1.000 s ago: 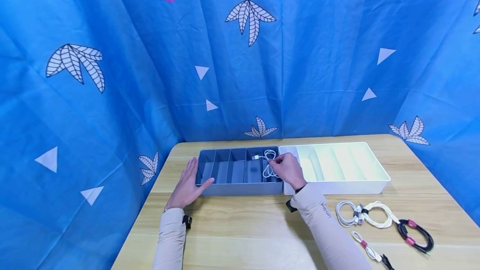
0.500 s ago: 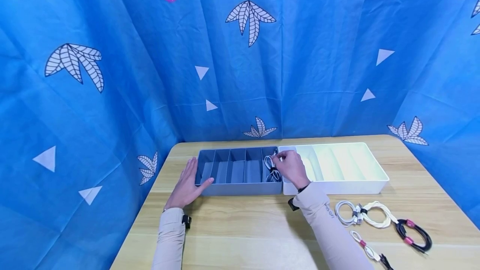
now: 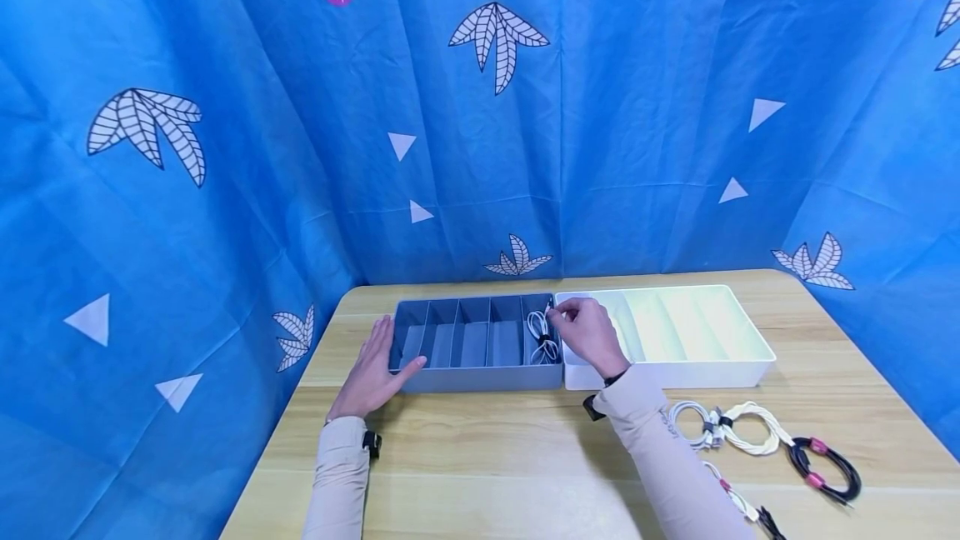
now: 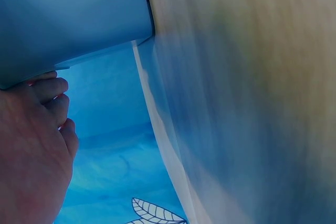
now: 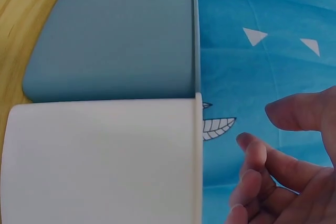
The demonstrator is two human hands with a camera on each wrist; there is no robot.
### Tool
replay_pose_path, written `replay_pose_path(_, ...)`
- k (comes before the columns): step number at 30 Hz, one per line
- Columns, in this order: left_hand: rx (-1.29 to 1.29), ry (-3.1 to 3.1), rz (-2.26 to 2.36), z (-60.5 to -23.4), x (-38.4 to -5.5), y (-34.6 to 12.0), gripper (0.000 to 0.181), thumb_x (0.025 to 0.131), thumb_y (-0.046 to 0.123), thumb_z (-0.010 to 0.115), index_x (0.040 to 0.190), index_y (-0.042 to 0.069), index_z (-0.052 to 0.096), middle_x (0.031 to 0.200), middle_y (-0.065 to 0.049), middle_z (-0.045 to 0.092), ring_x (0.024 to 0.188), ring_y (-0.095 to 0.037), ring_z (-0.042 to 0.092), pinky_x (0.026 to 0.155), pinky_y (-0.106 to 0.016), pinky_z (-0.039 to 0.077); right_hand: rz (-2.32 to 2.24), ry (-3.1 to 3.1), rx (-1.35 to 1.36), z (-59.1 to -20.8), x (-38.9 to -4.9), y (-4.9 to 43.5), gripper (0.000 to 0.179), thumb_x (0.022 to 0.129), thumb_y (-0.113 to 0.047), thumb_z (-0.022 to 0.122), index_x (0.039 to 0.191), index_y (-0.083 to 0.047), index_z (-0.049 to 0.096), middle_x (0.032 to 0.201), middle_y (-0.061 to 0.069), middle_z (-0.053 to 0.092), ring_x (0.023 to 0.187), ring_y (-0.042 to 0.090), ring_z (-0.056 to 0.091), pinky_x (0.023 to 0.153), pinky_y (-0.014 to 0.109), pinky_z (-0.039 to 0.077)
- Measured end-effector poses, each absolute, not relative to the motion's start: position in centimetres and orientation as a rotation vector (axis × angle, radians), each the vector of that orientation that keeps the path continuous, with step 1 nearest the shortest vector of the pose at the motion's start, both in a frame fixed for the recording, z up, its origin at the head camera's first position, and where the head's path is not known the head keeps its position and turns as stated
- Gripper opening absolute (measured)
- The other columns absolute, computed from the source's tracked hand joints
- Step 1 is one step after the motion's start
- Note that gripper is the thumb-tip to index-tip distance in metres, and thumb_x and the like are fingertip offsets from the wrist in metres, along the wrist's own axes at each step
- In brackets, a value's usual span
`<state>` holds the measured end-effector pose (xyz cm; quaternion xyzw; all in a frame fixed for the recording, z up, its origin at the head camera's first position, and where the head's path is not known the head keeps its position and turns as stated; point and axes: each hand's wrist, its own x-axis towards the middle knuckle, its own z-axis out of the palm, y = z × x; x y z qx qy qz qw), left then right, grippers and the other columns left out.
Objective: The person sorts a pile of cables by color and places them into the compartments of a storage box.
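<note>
A white cable [image 3: 542, 338], coiled with a dark tie, lies in the rightmost compartment of the grey divided box [image 3: 480, 379]. My right hand [image 3: 592, 337] hovers over the left end of the white divided box [image 3: 675, 375], just right of the cable. In the right wrist view the thumb [image 5: 296, 111] and index finger are apart, with nothing between them. My left hand [image 3: 371, 373] rests against the left end of the grey box, thumb over its front rim. The left wrist view has that hand [image 4: 34, 150] at the box wall, fingertips partly hidden.
On the wooden table [image 3: 480, 457], to the right, lie a grey coiled cable [image 3: 690, 425], a cream one [image 3: 757, 429], a black one with red ties [image 3: 843, 473] and a small white one [image 3: 738, 502] partly behind the right sleeve. A blue curtain [image 3: 637, 107] hangs behind.
The right hand has lowered the white cable into the grey box's rightmost compartment, let it go and drawn slightly to the right. My left hand has stayed in place.
</note>
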<state>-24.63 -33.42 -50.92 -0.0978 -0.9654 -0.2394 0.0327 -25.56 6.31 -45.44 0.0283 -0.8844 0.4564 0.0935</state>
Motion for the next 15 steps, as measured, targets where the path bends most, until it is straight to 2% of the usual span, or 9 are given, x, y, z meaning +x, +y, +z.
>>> replay_pose_path(8, -0.307, -2.979, -0.742, -50.8, -24.7, -33.3, 0.108, 0.094, 0.075, 0.051, 0.167, 0.011, 0.003, 0.177, -0.008, 0.001, 0.165, -0.032, 0.001, 0.133, -0.057, 0.009, 1.325, -2.606, 0.125, -45.0, -25.2, 7.3, 0.021, 0.094, -0.019, 0.069, 0.098, -0.001, 0.079, 0.080, 0.011, 0.070, 0.067, 0.017, 0.056, 0.058, 0.027, 0.043)
replay_pose_path(15, -0.304, -2.981, -0.741, -51.0, -24.8, -33.4, 0.109, 0.095, 0.074, 0.053, 0.167, 0.007, 0.007, 0.177, -0.009, 0.002, 0.164, -0.033, 0.002, 0.132, -0.060, 0.010, 1.299, -2.566, 0.154, -44.5, -24.9, 8.2, 0.020, 0.095, -0.016, 0.069, 0.097, 0.001, 0.079, 0.080, 0.013, 0.072, 0.067, 0.017, 0.056, 0.059, 0.025, 0.044)
